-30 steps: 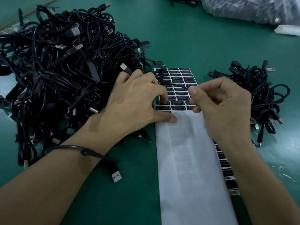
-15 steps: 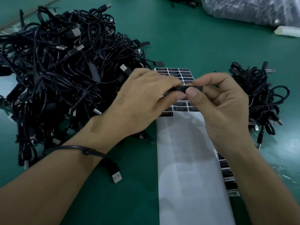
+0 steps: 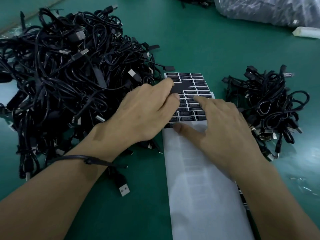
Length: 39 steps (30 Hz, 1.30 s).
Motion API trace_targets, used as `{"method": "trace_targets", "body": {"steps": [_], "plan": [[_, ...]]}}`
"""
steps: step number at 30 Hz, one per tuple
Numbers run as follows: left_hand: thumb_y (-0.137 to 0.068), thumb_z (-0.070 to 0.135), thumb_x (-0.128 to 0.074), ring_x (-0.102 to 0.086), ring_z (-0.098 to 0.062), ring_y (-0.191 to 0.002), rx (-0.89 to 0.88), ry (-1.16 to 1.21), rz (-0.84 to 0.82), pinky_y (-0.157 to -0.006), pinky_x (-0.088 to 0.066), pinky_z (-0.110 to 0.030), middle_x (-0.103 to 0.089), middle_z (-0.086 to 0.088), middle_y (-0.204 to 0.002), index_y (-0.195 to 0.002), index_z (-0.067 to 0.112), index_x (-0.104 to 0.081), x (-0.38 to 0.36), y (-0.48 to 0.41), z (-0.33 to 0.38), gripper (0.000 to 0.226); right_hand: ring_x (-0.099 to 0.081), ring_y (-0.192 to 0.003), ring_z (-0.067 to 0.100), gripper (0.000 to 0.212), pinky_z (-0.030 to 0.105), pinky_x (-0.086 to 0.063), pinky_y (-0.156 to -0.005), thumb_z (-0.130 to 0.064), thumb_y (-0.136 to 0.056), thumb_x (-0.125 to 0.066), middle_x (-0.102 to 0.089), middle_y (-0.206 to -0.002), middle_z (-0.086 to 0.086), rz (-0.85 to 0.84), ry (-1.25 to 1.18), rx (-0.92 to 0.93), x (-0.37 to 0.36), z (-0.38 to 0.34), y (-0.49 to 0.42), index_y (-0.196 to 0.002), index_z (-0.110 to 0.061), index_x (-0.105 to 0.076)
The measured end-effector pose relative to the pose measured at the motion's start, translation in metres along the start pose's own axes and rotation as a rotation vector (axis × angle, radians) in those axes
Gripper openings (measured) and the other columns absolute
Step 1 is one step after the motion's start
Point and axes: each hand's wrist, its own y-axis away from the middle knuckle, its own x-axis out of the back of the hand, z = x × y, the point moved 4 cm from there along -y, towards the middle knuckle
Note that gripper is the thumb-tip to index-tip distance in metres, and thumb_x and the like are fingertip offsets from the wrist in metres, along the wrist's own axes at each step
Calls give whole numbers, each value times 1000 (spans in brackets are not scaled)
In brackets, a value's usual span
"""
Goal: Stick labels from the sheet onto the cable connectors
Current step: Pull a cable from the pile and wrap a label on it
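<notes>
A white label sheet (image 3: 202,196) lies in the middle of the green table, its far end still covered with rows of black labels (image 3: 195,80). My left hand (image 3: 143,111) pinches a black cable connector (image 3: 181,86) between thumb and fingers, just above the labels. My right hand (image 3: 223,130) hovers over the sheet with fingers spread and straight, its index fingertip near the label rows, holding nothing. A large heap of black cables (image 3: 65,80) lies on the left. A smaller pile of cables (image 3: 266,108) sits on the right.
A loose USB plug (image 3: 123,188) lies under my left forearm. A grey plastic bag (image 3: 268,9) and a white tube (image 3: 306,32) are at the far right. A second label strip (image 3: 242,196) peeks out beneath the sheet's right edge.
My right hand let go of the connector and opened over the sheet. My left hand kept the connector and moved it slightly up and left.
</notes>
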Motion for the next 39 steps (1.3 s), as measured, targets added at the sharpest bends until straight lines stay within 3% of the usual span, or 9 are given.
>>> {"method": "trace_targets", "body": {"steps": [5,10,14,20,26,30,32,35,39], "plan": [[-78,37,-70,-62,-8,-60,-30,-87,-61,-56,-48,-33,-69,15,-72,-72,29,-31,-2,1,3,39,-39,-125,27,96,43,-35,-103,-83,-67,-46,-50,-136,1,46,-65,-61,1,-1,1,-147,-29,-42],[-67,33,-64,-67,-10,-68,16,-29,-92,-64,-56,-42,-72,16,-79,-76,26,-38,1,1,1,28,-50,-115,21,80,42,-40,-104,-67,-65,-71,-57,-119,-4,123,-272,-34,0,0,-3,-135,-31,-56],[-67,28,-76,-66,-10,-68,18,13,-95,-65,-56,-44,-70,15,-77,-76,26,-37,2,1,1,40,-54,-97,-14,53,4,-37,-87,-35,-72,-87,-62,-100,-31,258,-533,29,8,7,-5,-120,-33,-66],[-61,44,-88,-67,-7,-68,2,149,-95,-65,-56,-43,-70,21,-78,-72,28,-33,1,2,6,58,-71,-89,13,30,41,-59,-86,-27,-76,-84,-75,-94,-6,217,-892,-39,20,20,-7,-103,-28,-73],[-60,47,-89,-66,-8,-66,-6,202,-78,-64,-56,-46,-69,20,-79,-71,29,-34,1,2,5,58,-60,-84,51,27,63,-54,-73,-21,-75,-78,-62,-99,36,182,-914,-31,25,17,-4,-100,-31,-71],[-58,47,-86,-66,-8,-64,-16,238,-60,-63,-57,-45,-70,18,-74,-69,31,-33,1,1,5,56,-63,-95,1,34,26,-54,-85,-24,-75,-81,-71,-96,-6,191,-782,-36,23,21,-2,-101,-41,-67],[-58,44,-86,-67,-8,-65,-21,255,-58,-64,-57,-46,-70,18,-72,-69,31,-31,0,1,4,58,-57,-91,-16,34,3,-42,-72,-27,-75,-81,-64,-96,-32,209,-677,-12,22,19,-4,-101,-43,-66],[-60,40,-86,-69,-7,-66,-29,259,-80,-64,-57,-47,-72,18,-72,-70,29,-31,-3,1,4,57,-54,-90,-21,34,3,-41,-71,-27,-78,-78,-60,-96,-43,163,-645,-9,15,16,-6,-104,-44,-67],[-60,40,-85,-69,-7,-68,-20,245,-110,-67,-58,-47,-73,19,-74,-74,24,-40,-4,0,4,50,-61,-109,-4,33,35,-52,-91,-20,-84,-74,-67,-104,-28,64,-761,-43,7,13,-7,-108,-41,-69]]}}
